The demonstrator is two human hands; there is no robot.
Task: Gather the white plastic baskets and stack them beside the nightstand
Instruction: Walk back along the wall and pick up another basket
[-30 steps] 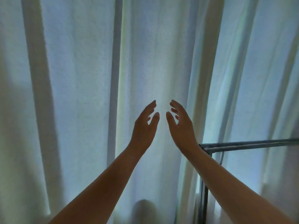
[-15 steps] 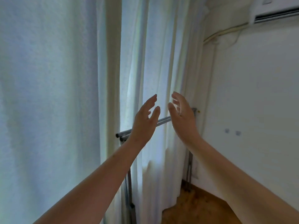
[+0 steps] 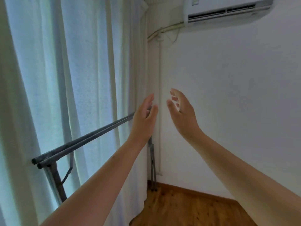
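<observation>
Both hands [image 3: 162,118] raised, grips empty.

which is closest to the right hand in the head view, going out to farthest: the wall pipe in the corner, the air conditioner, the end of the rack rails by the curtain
From the right hand:
1. Wall pipe, just to its left, in the corner.
2. Air conditioner, high on the wall, up and right.
3. Rack rail ends, low at far left against the curtain.
</observation>
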